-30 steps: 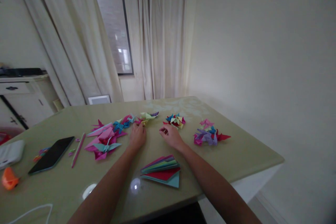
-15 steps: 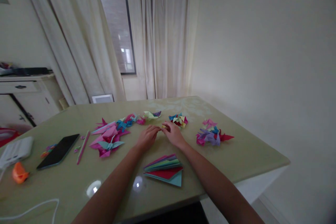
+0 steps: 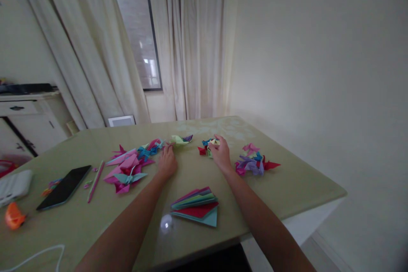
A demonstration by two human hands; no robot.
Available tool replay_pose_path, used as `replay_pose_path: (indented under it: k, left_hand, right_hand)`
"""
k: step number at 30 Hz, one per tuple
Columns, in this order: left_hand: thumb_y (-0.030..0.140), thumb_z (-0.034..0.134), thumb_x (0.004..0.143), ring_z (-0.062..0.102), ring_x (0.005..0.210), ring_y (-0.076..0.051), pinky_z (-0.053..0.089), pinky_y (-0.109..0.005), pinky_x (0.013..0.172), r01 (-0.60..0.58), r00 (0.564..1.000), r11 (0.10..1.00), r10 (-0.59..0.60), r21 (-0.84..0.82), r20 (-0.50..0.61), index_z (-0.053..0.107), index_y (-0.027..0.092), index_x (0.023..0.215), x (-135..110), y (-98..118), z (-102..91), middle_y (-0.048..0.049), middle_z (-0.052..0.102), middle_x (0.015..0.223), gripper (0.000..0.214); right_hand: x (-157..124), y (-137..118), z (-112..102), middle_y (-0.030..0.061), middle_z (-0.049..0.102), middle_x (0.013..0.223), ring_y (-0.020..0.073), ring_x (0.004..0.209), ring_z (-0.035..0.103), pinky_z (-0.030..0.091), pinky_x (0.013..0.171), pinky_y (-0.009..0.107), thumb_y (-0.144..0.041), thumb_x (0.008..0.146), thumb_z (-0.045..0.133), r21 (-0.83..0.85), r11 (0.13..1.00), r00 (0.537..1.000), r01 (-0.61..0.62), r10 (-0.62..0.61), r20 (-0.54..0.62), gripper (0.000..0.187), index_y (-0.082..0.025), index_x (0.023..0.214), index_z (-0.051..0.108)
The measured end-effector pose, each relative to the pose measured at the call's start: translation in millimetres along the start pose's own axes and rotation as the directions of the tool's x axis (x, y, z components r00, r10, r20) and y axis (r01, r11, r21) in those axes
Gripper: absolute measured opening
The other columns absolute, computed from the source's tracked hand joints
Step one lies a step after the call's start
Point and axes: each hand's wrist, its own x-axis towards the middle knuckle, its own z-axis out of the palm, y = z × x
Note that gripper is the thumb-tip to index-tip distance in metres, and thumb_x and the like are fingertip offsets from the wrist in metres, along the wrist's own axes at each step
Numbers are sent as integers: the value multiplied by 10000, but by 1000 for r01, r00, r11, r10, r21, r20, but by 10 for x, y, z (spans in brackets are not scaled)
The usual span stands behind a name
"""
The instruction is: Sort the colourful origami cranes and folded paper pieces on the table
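At the person's twelve o'clock, the right hand (image 3: 221,152) curls around a yellow piece (image 3: 214,142) at the pile (image 3: 202,151); a light pinch should spare its folds. At eleven, the left hand (image 3: 167,164) is beside a green piece (image 3: 179,140) (one cannot tell either grip).

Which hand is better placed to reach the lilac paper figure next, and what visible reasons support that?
Probably the right hand: it is over the small multicoloured pile, nearer the lilac paper figure. The left hand is farther away, near the blue figure.
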Motion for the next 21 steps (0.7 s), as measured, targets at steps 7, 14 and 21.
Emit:
replay_pose_path:
  k: [7, 14, 21]
  left_hand:
    - [196, 484, 958, 664, 995, -264, 544, -410, 924, -91, 992, 991, 82, -95, -91, 661, 174, 1098, -44, 93, -201, -129, 701, 1052, 226]
    - [281, 589, 964, 607, 734, -170, 514, -283, 695, -254, 967, 868, 220, -427, -129, 653, 224, 1004, -366, 504, -361, -15, 670, 846, 95]
    - [260, 477, 1006, 675, 945, -214, 568, -360, 865, -195, 980, 878, 154, -437, -126, 595, 215, 1201, -357, 518, -363, -81, 680, 1059, 233]
  right_hand:
    - [-167, -75, 116, 126, 712, 1139, 219, 876, 715, 597, 835, 375, -287, 894, 636, 33, 999, 992, 43, -46, 114, 294, -173, 1157, 702]
    - [-388, -264, 237, 90, 754, 1099, 217, 879, 720, 566, 743, 319, -488, 882, 758, 176, 984, 846, 20, -110, 521, 373, -217, 1137, 756]
    - [-234, -499, -107, 59, 752, 834, 196, 747, 677, 517, 720, 297, -374, 938, 663, 18, 982, 919, 187, -181, 349, 218, -184, 901, 762]
